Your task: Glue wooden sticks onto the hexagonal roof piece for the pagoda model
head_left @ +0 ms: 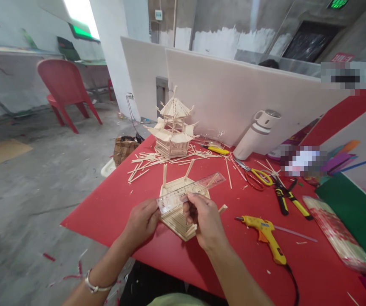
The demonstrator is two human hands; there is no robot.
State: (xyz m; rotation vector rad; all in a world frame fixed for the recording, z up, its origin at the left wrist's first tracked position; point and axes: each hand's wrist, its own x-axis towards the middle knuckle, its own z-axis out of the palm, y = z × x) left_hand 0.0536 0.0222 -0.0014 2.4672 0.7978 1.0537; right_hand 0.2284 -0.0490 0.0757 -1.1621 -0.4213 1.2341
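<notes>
A clear plastic ruler lies slantwise above a hexagonal wooden-stick platform, which has several short upright posts at its corners. My left hand is closed on the ruler's left end, beside the platform's left edge. My right hand pinches the ruler's lower edge near its middle, thumb on top and fingers curled over the platform. Both hands and the ruler hide part of the platform. Behind it stands a tiered pagoda model of the same pale sticks.
Loose sticks lie around the pagoda on the red table. To the right are a yellow glue gun, pliers, scissors, a yellow cutter, a white bottle and a bagged stick bundle.
</notes>
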